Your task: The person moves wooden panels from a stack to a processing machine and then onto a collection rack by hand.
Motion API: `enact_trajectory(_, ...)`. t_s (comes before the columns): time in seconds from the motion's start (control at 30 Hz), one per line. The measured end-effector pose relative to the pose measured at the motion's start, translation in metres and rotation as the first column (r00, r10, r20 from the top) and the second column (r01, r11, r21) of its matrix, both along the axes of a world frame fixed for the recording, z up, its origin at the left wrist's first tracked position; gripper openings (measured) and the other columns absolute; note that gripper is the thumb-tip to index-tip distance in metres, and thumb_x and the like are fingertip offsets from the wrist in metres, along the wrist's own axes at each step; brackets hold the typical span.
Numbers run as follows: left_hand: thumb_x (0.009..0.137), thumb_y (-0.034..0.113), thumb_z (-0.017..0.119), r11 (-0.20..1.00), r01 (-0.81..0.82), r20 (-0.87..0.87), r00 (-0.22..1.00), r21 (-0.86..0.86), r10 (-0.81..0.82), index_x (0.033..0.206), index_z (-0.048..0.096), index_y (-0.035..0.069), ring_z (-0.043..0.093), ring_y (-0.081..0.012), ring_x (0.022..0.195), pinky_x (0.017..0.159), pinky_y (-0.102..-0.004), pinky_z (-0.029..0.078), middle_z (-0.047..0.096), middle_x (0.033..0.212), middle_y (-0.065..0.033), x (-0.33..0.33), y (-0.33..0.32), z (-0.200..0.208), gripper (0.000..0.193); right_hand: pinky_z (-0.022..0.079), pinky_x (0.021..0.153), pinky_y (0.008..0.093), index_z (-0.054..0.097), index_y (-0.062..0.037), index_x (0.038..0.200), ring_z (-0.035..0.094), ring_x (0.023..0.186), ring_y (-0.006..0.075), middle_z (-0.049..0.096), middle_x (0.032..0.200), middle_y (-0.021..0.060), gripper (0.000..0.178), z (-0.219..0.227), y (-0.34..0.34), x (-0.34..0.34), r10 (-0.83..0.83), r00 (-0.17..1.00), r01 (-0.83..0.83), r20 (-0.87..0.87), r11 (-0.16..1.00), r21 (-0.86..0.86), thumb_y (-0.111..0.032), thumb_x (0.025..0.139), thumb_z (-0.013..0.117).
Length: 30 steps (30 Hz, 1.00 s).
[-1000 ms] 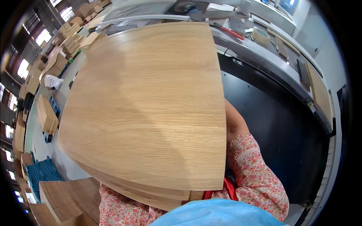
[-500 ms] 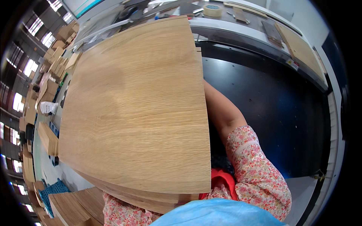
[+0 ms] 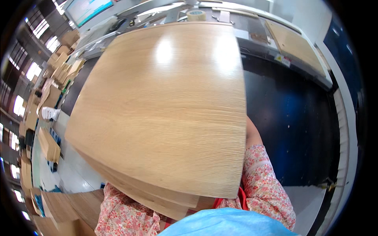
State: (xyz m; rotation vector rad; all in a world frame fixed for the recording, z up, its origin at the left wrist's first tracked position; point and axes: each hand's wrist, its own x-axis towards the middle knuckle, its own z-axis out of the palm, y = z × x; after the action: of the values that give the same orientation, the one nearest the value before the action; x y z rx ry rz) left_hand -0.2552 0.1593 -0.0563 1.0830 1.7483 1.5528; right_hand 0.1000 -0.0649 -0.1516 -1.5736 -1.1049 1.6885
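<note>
Fabric (image 3: pixel 224 224) in pale blue, softly creased, is bulging up along the lower edge. Just beyond it, red cloth (image 3: pixel 243 200) is showing beside the right sleeve (image 3: pixel 265 173), whose flower-printed material is gathering in wrinkles. The left sleeve (image 3: pixel 122 216), in the same print, is bunching by the stack's near left edge. Brown boards (image 3: pixel 84 202) are lying at lower left, their grain streaky.

A broad wooden panel (image 3: pixel 165 118) is filling the middle of the view, in front of the torso, its tan face finely ridged and shining white in two patches near the far edge. Beneath it, further boards (image 3: pixel 145 192) are sitting slightly out of line, their edges stepping in layers. The right forearm (image 3: pixel 253 133) is passing behind the panel's right edge. Wood is hiding the left hand and the right hand, so I cannot tell how they are gripping.

A smooth black surface (image 3: pixel 291 129) is spreading to the right, flecked with pale specks. Farther off, a rectangular pale board (image 3: pixel 297 49) is lying flat, and a ring-shaped tape roll (image 3: pixel 196 15) is resting beyond the panel.
</note>
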Motion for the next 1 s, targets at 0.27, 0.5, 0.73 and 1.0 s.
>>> enact_trajectory(0.27, 0.087, 0.019, 0.051, 0.985, -0.126, 0.264, 0.960, 0.121, 0.091, 0.104, 0.058, 0.001, 0.059, -0.0223, 0.091, 0.080, -0.0325, 0.047, 0.059, 0.095, -0.0138, -0.020, -0.006, 0.000, 0.026, 0.046, 0.085, 0.0319, 0.052, 0.0050, 0.121, 0.060, 0.099, 0.0194, 0.062, 0.112, 0.0144, 0.042, -0.008, 0.022, 0.034, 0.270, 0.963, -0.270, 0.023, 0.963, 0.000, -0.027, 0.095, 0.049)
enact_trajectory(0.5, 0.087, 0.018, 0.052, 0.846, -0.252, 0.474, 0.880, 0.469, -0.001, 0.104, 0.058, 0.001, 0.059, -0.0227, 0.091, 0.080, -0.0326, 0.047, 0.058, 0.094, -0.0140, -0.094, -0.081, 0.026, 0.025, 0.046, 0.084, 0.0315, 0.052, 0.0053, 0.121, 0.060, 0.098, 0.0191, 0.062, 0.112, 0.0144, 0.041, -0.007, 0.041, 0.053, 0.528, 0.846, -0.529, 0.074, 0.849, 0.001, -0.027, 0.095, 0.048)
enact_trajectory(0.73, 0.080, 0.010, 0.057, 0.520, -0.641, -0.299, 0.428, 0.565, 0.853, 0.098, 0.058, 0.003, 0.056, -0.0334, 0.094, 0.077, -0.0400, 0.047, 0.059, 0.094, -0.0160, -0.060, -0.214, 0.023, 0.019, 0.047, 0.084, 0.0312, 0.052, 0.0056, 0.120, 0.061, 0.097, 0.0188, 0.062, 0.111, 0.0144, 0.041, 0.020, 0.036, 0.030, 0.657, 0.743, -0.660, 0.130, 0.751, -0.023, -0.026, 0.095, 0.048)
enact_trajectory(1.0, 0.078, 0.017, 0.054, 0.730, -0.598, -0.230, 0.802, -0.332, 0.552, 0.089, 0.063, 0.005, 0.059, -0.0378, 0.090, 0.080, -0.0442, 0.047, 0.063, 0.091, -0.0204, -0.098, -0.395, -0.134, 0.019, 0.047, 0.083, 0.0308, 0.053, 0.0060, 0.120, 0.061, 0.096, 0.0185, 0.063, 0.110, 0.0145, 0.040, 0.042, -0.006, -0.081, 0.822, 0.552, -0.827, 0.139, 0.561, -0.038, -0.026, 0.095, 0.048)
